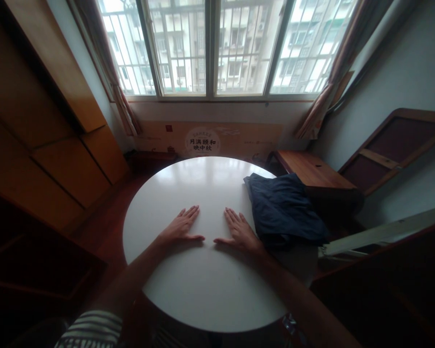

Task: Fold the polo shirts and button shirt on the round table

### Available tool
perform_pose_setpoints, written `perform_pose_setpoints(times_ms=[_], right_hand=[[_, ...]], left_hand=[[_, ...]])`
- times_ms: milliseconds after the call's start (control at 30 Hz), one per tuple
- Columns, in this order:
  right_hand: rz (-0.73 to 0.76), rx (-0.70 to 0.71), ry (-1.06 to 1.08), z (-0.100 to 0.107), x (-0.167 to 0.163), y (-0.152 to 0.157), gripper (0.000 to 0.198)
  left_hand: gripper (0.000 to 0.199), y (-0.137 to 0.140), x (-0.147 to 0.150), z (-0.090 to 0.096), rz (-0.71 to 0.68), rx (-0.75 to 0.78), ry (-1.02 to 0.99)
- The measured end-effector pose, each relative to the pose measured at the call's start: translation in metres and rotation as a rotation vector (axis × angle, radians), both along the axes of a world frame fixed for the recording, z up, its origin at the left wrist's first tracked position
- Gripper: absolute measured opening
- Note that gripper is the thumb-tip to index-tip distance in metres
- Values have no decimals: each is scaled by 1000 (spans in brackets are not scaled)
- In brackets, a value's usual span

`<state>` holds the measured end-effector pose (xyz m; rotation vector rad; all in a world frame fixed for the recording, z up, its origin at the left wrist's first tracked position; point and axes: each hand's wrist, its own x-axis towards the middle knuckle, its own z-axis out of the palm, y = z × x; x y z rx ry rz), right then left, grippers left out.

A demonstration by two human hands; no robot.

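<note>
My left hand (183, 225) lies flat on a round white table (210, 290), thumb stretched toward the middle and fingers pointing away from me. Mirroring it, my right hand (239, 232) rests flat on the same top, its thumb pointing left. A small gap separates the two thumbs, and neither hand holds anything. Just right of my right hand is a dark blue piece of folded cloth (284, 210), perhaps a garment; its exact kind cannot be made out. It lies on the table's right side and reaches over the edge.
A wooden desk or bench (315, 169) stands beyond the cloth, near a leaning wooden panel (391, 150). Wooden cabinets (72, 159) line the left. Behind the table, a printed cardboard panel (235, 137) sits under a barred window (210, 48) with curtains (125, 106).
</note>
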<state>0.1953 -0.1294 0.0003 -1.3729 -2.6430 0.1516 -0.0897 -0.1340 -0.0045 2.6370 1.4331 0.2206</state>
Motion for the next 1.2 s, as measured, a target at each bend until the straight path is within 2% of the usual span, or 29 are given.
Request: perform_pose_setpoints(times_ms=[300, 867, 967, 1033, 1100, 1133, 1167, 1200], right_hand=[[-4, -27, -9, 2, -1, -1, 111], [-7, -40, -6, 1, 0, 0, 114], [0, -5, 31, 2, -1, -1, 113], [40, 60, 113, 4, -4, -3, 97], [129, 158, 216, 5, -8, -6, 55], [185, 213, 259, 4, -10, -8, 33], [247, 266, 287, 3, -12, -10, 24], [302, 313, 301, 1, -14, -12, 26]], left_hand=[[112, 0, -1, 0, -9, 12, 7], [112, 0, -2, 1, -1, 8, 41], [107, -1, 0, 2, -36, 57, -26], [79, -2, 5, 1, -15, 168, -212], [42, -2, 11, -1, 100, 326, -477], [39, -1, 14, -3, 162, 391, -593], [43, 0, 16, -3, 207, 434, -681], [47, 0, 18, -4, 228, 452, -739]])
